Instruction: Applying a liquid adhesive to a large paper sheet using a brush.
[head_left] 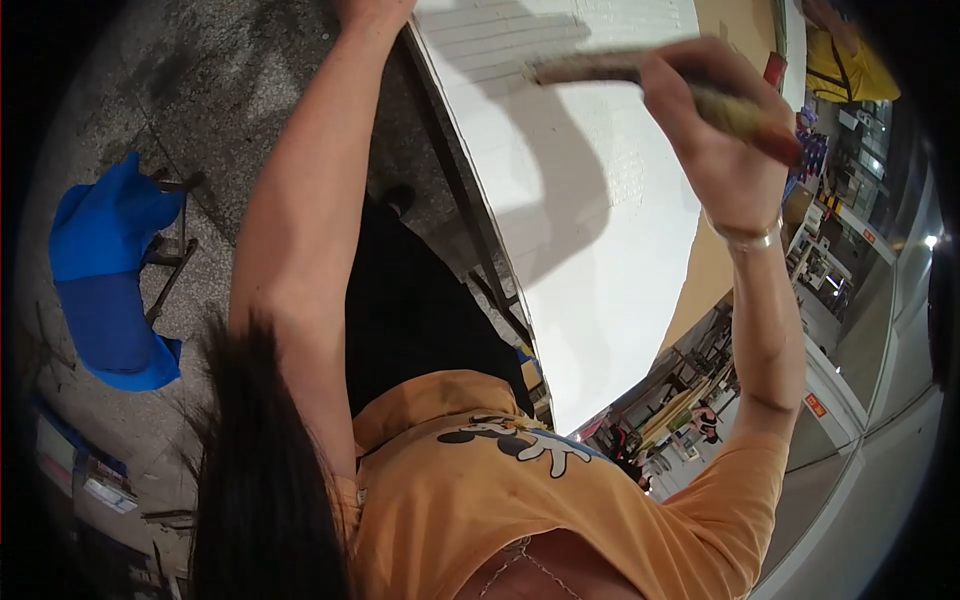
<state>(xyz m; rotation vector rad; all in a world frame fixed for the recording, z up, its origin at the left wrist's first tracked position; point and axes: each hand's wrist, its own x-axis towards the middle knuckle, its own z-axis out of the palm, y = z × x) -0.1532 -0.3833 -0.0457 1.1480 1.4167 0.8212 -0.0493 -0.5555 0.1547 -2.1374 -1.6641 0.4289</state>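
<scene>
My right hand is closed around the handle of a brush, somewhat blurred by motion. The worn, stained end of the brush points left over a large white sheet, and its reddish handle end sticks out past my palm. Glossy streaks and faint lines mark the sheet's upper part, where the shadow of my arm and the brush also falls. At the upper edge of the view, by the sheet's left edge, is my left hand; its fingers are cut off by the frame.
Tan board shows along the sheet's right side, and a dark table frame runs along its left. A stool with blue cloth stands on the speckled floor at left. Another person in yellow is at the upper right.
</scene>
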